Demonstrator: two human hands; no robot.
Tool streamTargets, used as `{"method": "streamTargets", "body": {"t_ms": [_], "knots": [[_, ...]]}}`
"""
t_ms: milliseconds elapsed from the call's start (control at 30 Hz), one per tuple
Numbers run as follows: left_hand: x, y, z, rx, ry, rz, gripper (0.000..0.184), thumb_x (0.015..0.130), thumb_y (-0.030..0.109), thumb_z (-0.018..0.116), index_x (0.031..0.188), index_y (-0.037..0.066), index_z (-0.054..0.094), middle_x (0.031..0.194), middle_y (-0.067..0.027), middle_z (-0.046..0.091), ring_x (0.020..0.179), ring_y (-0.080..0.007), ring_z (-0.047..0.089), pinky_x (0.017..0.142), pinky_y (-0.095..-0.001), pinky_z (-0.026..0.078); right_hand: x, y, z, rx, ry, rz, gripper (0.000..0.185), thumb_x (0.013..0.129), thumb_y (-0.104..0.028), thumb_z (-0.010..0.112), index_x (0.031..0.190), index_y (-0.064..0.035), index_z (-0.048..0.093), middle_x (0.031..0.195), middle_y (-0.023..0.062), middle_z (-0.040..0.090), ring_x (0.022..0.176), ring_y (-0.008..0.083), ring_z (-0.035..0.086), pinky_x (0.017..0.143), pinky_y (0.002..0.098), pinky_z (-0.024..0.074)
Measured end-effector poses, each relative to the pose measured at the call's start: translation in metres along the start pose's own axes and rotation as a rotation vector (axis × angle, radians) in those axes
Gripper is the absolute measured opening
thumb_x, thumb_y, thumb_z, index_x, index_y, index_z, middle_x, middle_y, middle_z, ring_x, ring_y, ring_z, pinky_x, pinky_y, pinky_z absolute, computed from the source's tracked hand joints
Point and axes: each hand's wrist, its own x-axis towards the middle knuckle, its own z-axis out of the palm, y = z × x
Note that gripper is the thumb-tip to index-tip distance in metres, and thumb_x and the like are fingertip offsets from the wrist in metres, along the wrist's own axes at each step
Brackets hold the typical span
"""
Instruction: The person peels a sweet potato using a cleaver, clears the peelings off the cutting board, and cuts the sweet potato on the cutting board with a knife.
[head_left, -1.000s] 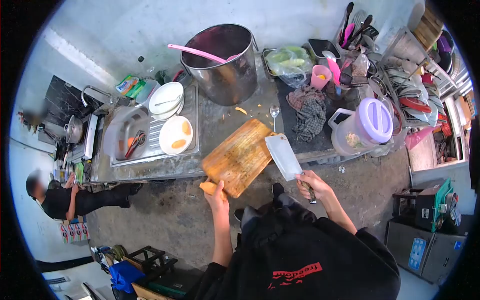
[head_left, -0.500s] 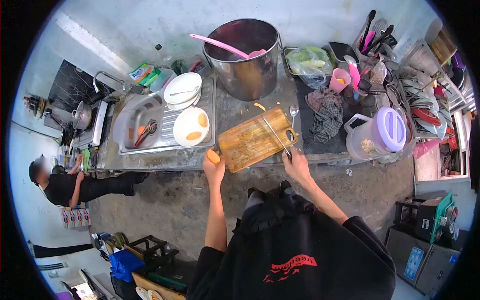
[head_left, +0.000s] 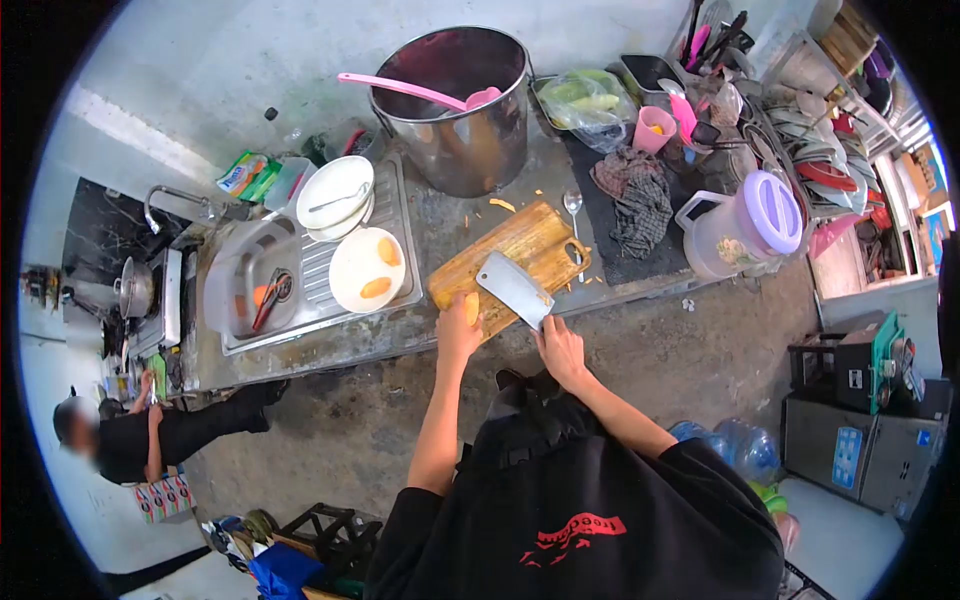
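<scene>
My left hand is closed on an orange vegetable piece at the lower left part of the wooden cutting board. The board lies on the counter near its front edge. My right hand grips a cleaver, whose wide blade is over the board, its side facing up. The handle is mostly hidden in my fingers. To the left, a white bowl holds two orange pieces. Orange scraps and a spoon lie behind and beside the board.
A big metal pot with a pink ladle stands behind the board. Left is a sink with plates beside it. On the right are a checked cloth and a lidded pitcher. Another person stands far left.
The board has come down onto the counter from a tilted, raised position. The orange piece in my left hand is now over the board, and the cleaver has turned flat side up.
</scene>
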Motion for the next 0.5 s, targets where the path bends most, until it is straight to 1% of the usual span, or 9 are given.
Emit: {"method": "streamTargets", "body": {"t_ms": [67,100,133,200,267,367,433,467,500], "knots": [[0.000,-0.001,-0.002,-0.027,0.009,0.023,0.052,0.075,0.022,0.072,0.119,0.008,0.047,0.094,-0.0254,0.062,0.090,-0.0468,0.058,0.077,-0.0516,0.046,-0.008,0.002,0.008,-0.075,0.012,0.002,0.025,0.086,-0.023,0.062,0.089,-0.0019,0.049,0.083,0.0176,0.058,0.069,0.0364,0.062,0.054,0.0445,0.0508],[0.001,-0.001,-0.003,-0.053,0.027,0.035,0.052,0.074,0.023,0.073,0.117,0.007,0.048,0.094,-0.0261,0.062,0.089,-0.0466,0.058,0.078,-0.0510,0.046,-0.012,0.005,0.009,-0.082,0.005,0.014,0.025,0.086,-0.023,0.062,0.089,-0.0019,0.049,0.083,0.0176,0.058,0.069,0.0364,0.062,0.054,0.0445,0.0508],[0.002,-0.004,-0.002,-0.036,0.022,0.063,0.051,0.076,0.024,0.071,0.116,0.006,0.047,0.094,-0.0236,0.063,0.087,-0.0458,0.058,0.077,-0.0526,0.045,-0.016,0.007,0.011,-0.148,0.023,-0.016,0.026,0.085,-0.024,0.062,0.087,-0.0022,0.049,0.081,0.0157,0.058,0.068,0.0334,0.063,0.053,0.0419,0.0512],[0.004,0.000,-0.006,-0.040,-0.011,0.065,0.050,0.076,0.024,0.071,0.116,0.006,0.047,0.094,-0.0238,0.063,0.088,-0.0456,0.058,0.078,-0.0526,0.045,-0.025,0.007,0.011,-0.225,0.036,-0.047,0.025,0.085,-0.024,0.062,0.087,-0.0026,0.050,0.079,0.0128,0.057,0.069,0.0292,0.064,0.053,0.0385,0.0519],[0.001,0.000,-0.008,-0.044,-0.045,0.075,0.050,0.076,0.024,0.071,0.115,0.006,0.046,0.094,-0.0240,0.062,0.088,-0.0455,0.058,0.078,-0.0526,0.045,-0.042,0.010,0.005,-0.213,0.035,-0.049,0.025,0.085,-0.024,0.062,0.087,-0.0025,0.050,0.079,0.0126,0.057,0.068,0.0290,0.063,0.054,0.0381,0.0522],[0.001,0.000,-0.005,-0.032,-0.032,0.065,0.049,0.076,0.024,0.071,0.114,0.005,0.046,0.094,-0.0251,0.062,0.090,-0.0457,0.057,0.079,-0.0528,0.044,-0.064,0.021,-0.007,-0.194,0.038,-0.067,0.025,0.086,-0.024,0.061,0.088,-0.0015,0.050,0.079,0.0131,0.056,0.067,0.0296,0.062,0.056,0.0383,0.0514],[0.002,-0.006,-0.004,-0.049,-0.032,0.074,0.049,0.076,0.023,0.071,0.113,0.004,0.046,0.093,-0.0260,0.061,0.091,-0.0461,0.058,0.079,-0.0531,0.044,-0.073,0.013,-0.023,-0.084,0.020,-0.003,0.025,0.087,-0.024,0.060,0.087,-0.0014,0.049,0.078,0.0146,0.056,0.067,0.0325,0.061,0.055,0.0413,0.0491],[0.003,-0.005,-0.005,-0.049,-0.022,0.072,0.049,0.076,0.023,0.071,0.113,0.004,0.046,0.093,-0.0260,0.061,0.091,-0.0461,0.058,0.079,-0.0531,0.044,-0.074,0.010,-0.030,0.023,0.043,0.012,0.024,0.090,-0.023,0.057,0.083,-0.0010,0.049,0.073,0.0164,0.056,0.065,0.0358,0.060,0.054,0.0428,0.0471],[0.001,-0.004,-0.006,-0.045,-0.012,0.084,0.050,0.077,0.025,0.071,0.114,0.003,0.046,0.094,-0.0270,0.061,0.091,-0.0470,0.057,0.079,-0.0527,0.045,-0.072,0.007,-0.033,0.024,0.041,0.007,0.024,0.090,-0.023,0.057,0.083,-0.0010,0.049,0.073,0.0164,0.056,0.065,0.0358,0.060,0.054,0.0428,0.0471]]}}
